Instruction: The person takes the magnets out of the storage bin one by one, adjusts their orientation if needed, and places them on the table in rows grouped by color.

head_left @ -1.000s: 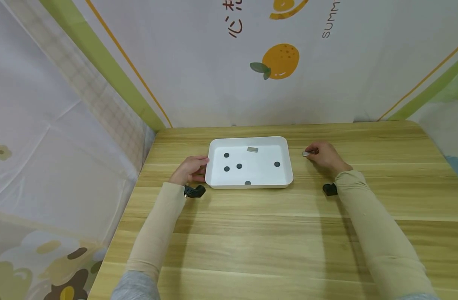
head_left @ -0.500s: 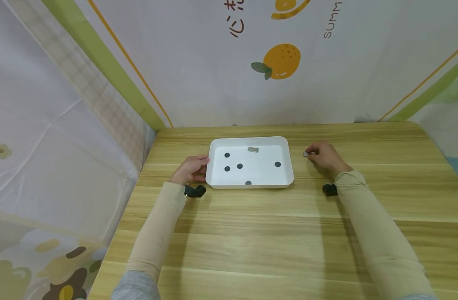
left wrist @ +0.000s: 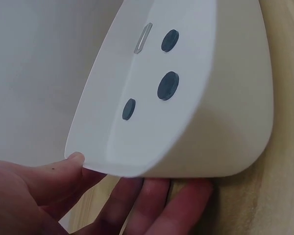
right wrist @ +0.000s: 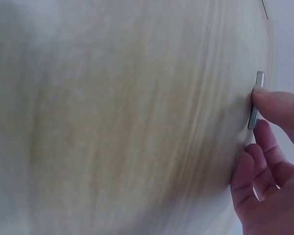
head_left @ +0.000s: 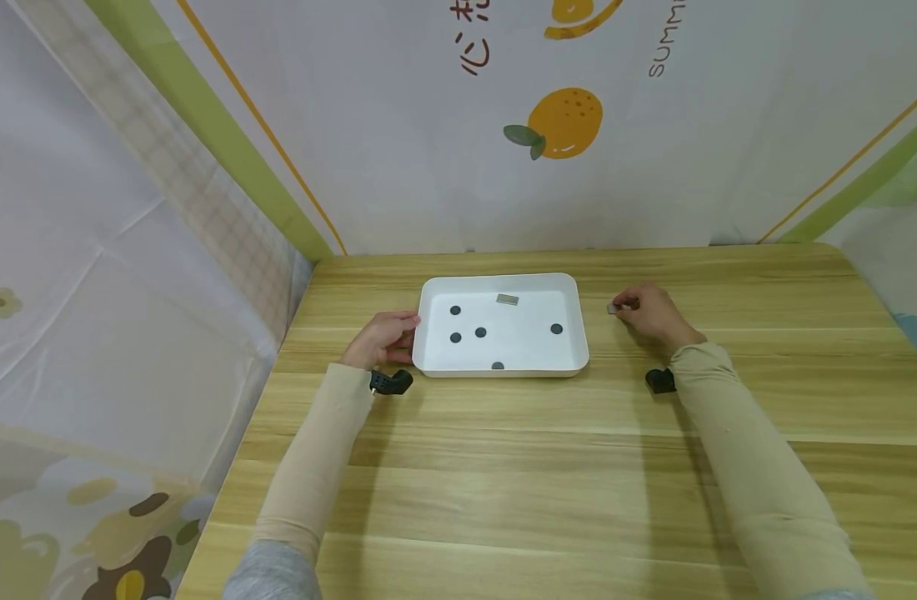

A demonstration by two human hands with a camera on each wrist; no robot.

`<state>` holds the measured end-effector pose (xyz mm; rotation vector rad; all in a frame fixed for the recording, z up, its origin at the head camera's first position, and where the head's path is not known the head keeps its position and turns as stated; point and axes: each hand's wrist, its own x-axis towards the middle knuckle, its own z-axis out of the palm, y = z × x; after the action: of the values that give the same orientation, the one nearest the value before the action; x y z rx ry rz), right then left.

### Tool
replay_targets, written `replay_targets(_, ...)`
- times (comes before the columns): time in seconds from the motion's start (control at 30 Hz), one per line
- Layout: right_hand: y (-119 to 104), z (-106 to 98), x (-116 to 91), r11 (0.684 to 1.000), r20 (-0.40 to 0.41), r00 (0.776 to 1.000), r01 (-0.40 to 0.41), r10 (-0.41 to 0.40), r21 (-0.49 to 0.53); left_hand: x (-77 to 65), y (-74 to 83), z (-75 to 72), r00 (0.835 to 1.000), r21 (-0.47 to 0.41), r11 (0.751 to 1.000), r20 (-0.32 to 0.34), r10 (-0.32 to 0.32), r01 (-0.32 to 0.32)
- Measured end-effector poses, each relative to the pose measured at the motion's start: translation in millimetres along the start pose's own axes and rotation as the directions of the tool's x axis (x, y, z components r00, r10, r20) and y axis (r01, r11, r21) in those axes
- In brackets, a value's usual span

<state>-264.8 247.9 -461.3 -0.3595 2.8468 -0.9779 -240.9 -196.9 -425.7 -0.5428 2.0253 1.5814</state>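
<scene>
A shallow white tray (head_left: 499, 373) lies on the wooden table. My left hand (head_left: 379, 337) grips its left end, thumb at the rim and the other fingers against the outside wall in the left wrist view. Inside are several dark round discs (left wrist: 168, 86) and a flat silver metal bar (head_left: 507, 299) by the far wall. To the right of the tray, my right hand (head_left: 649, 315) pinches a second small silver bar (right wrist: 256, 100), close over the tabletop. Its thumb presses one face of that bar; the other fingers curl below it in the right wrist view.
The wooden table (head_left: 503, 483) reaches back to a white printed cloth (head_left: 428, 167) hanging behind it. More patterned cloth (head_left: 128, 292) hangs along the left side. A black wrist camera (head_left: 391, 382) sits below the left hand.
The small bar has turned slightly in the right fingers, showing less of its bright face. The left hand and the tray hold their places.
</scene>
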Motion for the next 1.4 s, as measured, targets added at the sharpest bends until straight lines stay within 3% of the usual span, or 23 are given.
replay_targets(0.37, -3, -3, -2, 0.998, 0.024, 0.999, -0.036, 0.035, 0.05, 0.9, 0.8, 0.8, 1.0, 0.023, 1.0, -0.005, 0.011, -0.011)
replay_targets(0.73, -10, -11, -3, 0.983, 0.058, 0.989, -0.139, 0.133, 0.12, -1.2, -0.5, 1.3, 1.0, 0.017, 1.0, 0.002, 0.024, -0.024)
replay_targets(1.1, -33, -25, 5, 0.983, 0.011, 0.995, -0.103, 0.102, 0.15, -0.7, 1.6, 1.4, 1.0, 0.004, 1.0, 0.007, 0.03, -0.03)
replay_targets(1.4, -59, -23, 15, 0.982, -0.048, 0.996, -0.059, 0.068, 0.181, 1.3, -1.2, 1.0, 0.999, -0.005, 0.999, 0.014, 0.035, -0.035)
